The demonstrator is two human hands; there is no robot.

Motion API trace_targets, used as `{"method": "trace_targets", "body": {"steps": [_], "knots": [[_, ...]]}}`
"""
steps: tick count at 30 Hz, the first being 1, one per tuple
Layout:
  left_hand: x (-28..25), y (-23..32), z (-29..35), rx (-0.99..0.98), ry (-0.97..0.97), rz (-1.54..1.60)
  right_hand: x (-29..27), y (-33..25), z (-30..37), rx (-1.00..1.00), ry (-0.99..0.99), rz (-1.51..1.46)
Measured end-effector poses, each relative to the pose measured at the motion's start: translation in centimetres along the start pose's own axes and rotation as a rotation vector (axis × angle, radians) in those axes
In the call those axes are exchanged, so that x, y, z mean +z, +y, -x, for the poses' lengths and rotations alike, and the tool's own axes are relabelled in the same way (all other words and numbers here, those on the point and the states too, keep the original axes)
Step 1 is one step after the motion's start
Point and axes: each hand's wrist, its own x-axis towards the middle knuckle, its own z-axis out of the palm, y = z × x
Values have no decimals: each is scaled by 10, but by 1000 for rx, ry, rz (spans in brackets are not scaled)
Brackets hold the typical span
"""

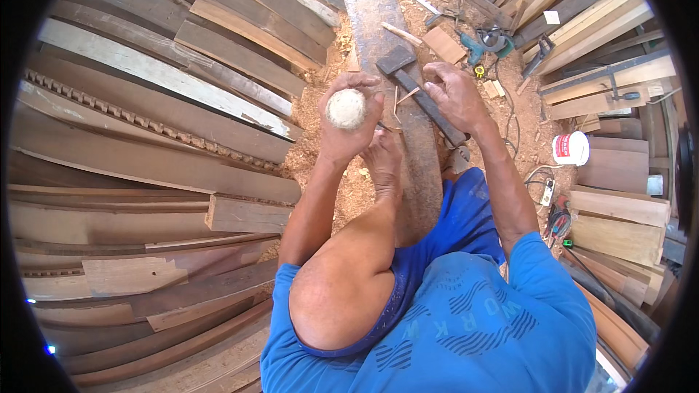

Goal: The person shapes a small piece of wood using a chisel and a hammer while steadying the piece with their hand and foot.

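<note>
My left hand (342,144) is wrapped round a thick tool with a round, pale wooden end (346,109). It points up at the view, so the rest of its length is hidden. To the right, my right hand (457,98) is closed with curled fingers; whatever they may hold is hidden. Between the hands lies a long dark wooden bar (435,110) with a dark block (395,60) across its far end. Both rest on a worn plank (370,7). Thin wood slivers (408,94) lie by the bar. My bare foot (381,156) is on the plank, below my left hand.
Stacked boards (167,113) fill the left side, and more timber (619,207) leans on the right. Wood shavings (331,207) cover the floor. Beyond my right hand are a teal power tool (472,49), a tape measure (479,70), cables and a white bucket (577,148).
</note>
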Motion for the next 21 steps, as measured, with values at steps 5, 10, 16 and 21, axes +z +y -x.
{"method": "trace_targets", "body": {"steps": [5,10,16,21], "knots": [[-1,-3,1,-33,20,14,-7,-4,-3,35,14,3],[-7,-8,0,86,-21,-94,-11,-14,-9,1,23,2],[12,2,15,378,-124,-118,-21,-40,-18,-135,38,61],[-14,-24,23,45,-62,261,-82,-158,-50,-665,308,-13]]}}
